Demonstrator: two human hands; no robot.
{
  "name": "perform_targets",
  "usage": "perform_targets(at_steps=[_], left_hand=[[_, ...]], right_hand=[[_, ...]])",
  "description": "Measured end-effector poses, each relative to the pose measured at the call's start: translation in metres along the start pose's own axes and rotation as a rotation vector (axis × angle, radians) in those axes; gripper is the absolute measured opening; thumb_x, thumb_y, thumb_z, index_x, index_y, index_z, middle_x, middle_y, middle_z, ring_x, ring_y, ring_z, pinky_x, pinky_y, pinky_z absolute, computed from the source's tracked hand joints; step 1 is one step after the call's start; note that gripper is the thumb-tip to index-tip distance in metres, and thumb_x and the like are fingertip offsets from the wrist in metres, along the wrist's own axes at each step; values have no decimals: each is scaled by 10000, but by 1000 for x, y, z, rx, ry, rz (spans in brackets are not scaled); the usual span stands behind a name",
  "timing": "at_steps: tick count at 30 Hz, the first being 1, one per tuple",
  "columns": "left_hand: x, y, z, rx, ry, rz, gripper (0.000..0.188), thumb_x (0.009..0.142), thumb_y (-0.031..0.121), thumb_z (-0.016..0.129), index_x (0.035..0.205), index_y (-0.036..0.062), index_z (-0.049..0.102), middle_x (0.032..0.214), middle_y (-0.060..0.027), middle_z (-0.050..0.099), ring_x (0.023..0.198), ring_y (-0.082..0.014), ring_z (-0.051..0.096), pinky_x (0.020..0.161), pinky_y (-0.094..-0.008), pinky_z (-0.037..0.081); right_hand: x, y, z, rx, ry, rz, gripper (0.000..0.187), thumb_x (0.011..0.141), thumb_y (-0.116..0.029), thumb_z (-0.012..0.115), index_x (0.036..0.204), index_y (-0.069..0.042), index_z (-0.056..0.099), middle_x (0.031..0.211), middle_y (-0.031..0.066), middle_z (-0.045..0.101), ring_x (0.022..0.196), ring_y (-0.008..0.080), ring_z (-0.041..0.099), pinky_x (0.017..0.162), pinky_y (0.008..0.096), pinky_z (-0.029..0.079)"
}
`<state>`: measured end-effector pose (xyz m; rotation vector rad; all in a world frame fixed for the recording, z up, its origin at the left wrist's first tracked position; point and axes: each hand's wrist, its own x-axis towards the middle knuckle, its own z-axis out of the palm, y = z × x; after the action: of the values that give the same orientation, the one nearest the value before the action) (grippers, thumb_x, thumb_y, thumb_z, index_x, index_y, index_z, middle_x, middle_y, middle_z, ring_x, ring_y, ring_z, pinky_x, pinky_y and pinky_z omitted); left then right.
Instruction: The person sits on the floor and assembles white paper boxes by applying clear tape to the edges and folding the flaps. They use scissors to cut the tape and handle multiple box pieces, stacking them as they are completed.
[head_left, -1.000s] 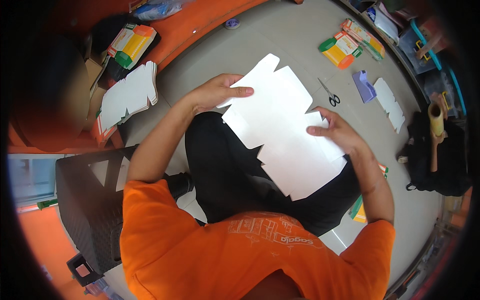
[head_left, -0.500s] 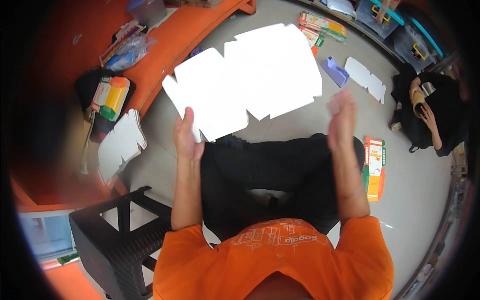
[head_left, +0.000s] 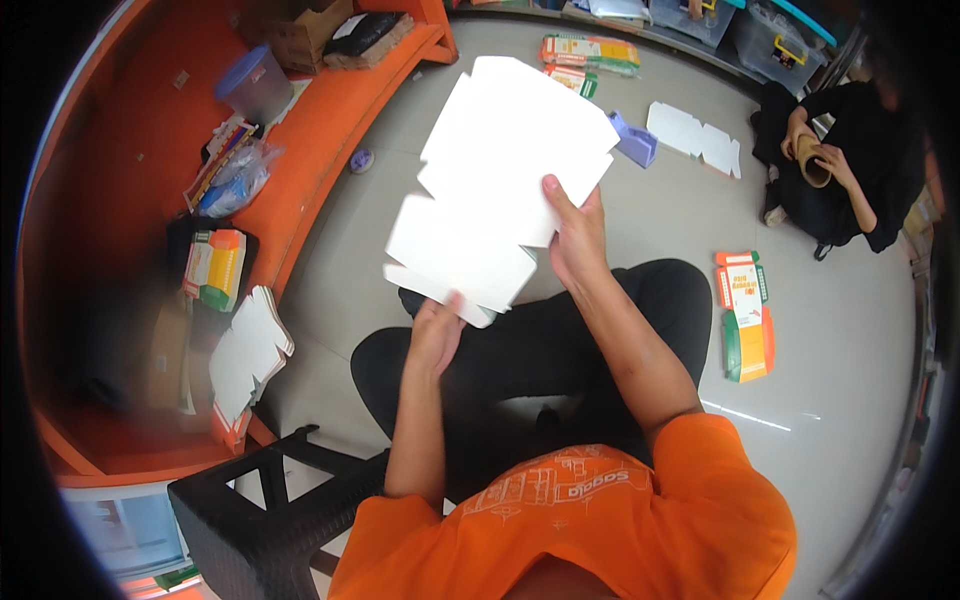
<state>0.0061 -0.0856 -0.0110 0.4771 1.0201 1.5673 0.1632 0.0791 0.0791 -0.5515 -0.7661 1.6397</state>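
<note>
A flat, unfolded cardboard box blank point(head_left: 510, 150), white side up with notched flaps, is held tilted above my crossed legs. My left hand point(head_left: 437, 335) pinches its near flap at the lower left. My right hand point(head_left: 578, 235) grips its right edge, thumb on the white face and fingers underneath, mostly hidden. Another white box blank point(head_left: 690, 138) lies on the floor beyond, beside a purple tape dispenser point(head_left: 633, 140). A printed box blank point(head_left: 743, 315) in orange, green and white lies on the floor to my right.
Stacked white blanks point(head_left: 248, 355) lean by the orange shelf point(head_left: 340, 150) at left. A black stool point(head_left: 270, 520) stands near my left side. Printed cartons point(head_left: 590, 52) lie at the far side. At right sits another person point(head_left: 850, 150) holding a brown cardboard tube point(head_left: 810, 162).
My right hand has come in from the right and taken hold of the blank's right edge. The blank has turned to a steeper angle, and my left hand has moved to its near flap.
</note>
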Motion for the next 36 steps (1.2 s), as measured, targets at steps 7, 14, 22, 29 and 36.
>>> perform_targets(at_steps=[7, 14, 22, 29, 36], left_hand=[[-10, 122, 29, 787, 163, 571, 747, 873, 210, 728, 1436, -23, 297, 1451, -213, 424, 1386, -296, 379, 1173, -462, 228], [4, 104, 87, 516, 56, 516, 541, 920, 231, 716, 1295, -27, 423, 1199, -155, 613, 1094, -190, 591, 955, -348, 471], [1, 111, 79, 489, -14, 500, 549, 906, 249, 734, 1287, -28, 452, 1161, -143, 637, 1123, -202, 586, 976, -367, 470], [96, 216, -155, 1327, 381, 149, 353, 964, 229, 574, 1271, 55, 601, 1183, -94, 661, 1102, -200, 608, 981, -327, 447], [189, 248, -308, 1302, 735, 82, 325, 905, 342, 615, 981, 38, 704, 983, -82, 694, 900, -197, 634, 770, -341, 489]], right_hand=[[-15, -34, -32, -375, -238, -36, 593, 901, -171, 721, 1373, 27, 422, 1263, 125, 577, 1129, 191, 572, 989, 340, 452], [-49, -24, -31, -514, -358, 11, 571, 904, -136, 715, 1371, 21, 426, 1262, 110, 576, 1141, 179, 555, 992, 332, 440], [-35, -50, -3, -640, -341, -61, 570, 898, -132, 725, 1363, 34, 440, 1262, 124, 581, 1138, 190, 562, 999, 335, 435], [-7, -64, -12, -637, -386, 198, 602, 873, -139, 743, 1354, 58, 439, 1262, 158, 594, 1141, 217, 581, 1000, 353, 445], [-2, -38, -30, -620, -365, 491, 655, 844, -165, 772, 1368, 43, 439, 1255, 157, 599, 1152, 230, 585, 994, 366, 459]])
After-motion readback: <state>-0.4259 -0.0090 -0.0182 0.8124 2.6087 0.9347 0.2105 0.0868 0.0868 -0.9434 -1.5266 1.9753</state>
